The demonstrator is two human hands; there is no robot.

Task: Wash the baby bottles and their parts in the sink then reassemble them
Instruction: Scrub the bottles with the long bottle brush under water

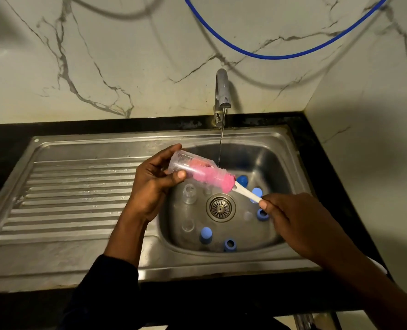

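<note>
1. Sink (285, 160): steel basin in a black tabletop (4, 144), with a wet ribbed drainboard (73, 198) to its left.
2. Tap (222, 91): running; a thin stream (221, 144) falls just beside the bottle's neck.
3. Right hand (290, 217): my fingers pinch the white handle of the brush (227, 184).
4. Left hand (153, 184): my fingers are clamped round the base of the clear bottle (181, 160), tilted over the basin, with the pink sponge head inside it.
5. Step, by my judgement: scrubbing 1 bottle's inside; reassembly not begun. Next calls for twisting the brush against a firm base grip, then rinsing under the stream.
6. 5 blue parts (206, 234) and some clear pieces (189, 192) lie loose round the drain (220, 207), crowding the floor beneath.
</note>
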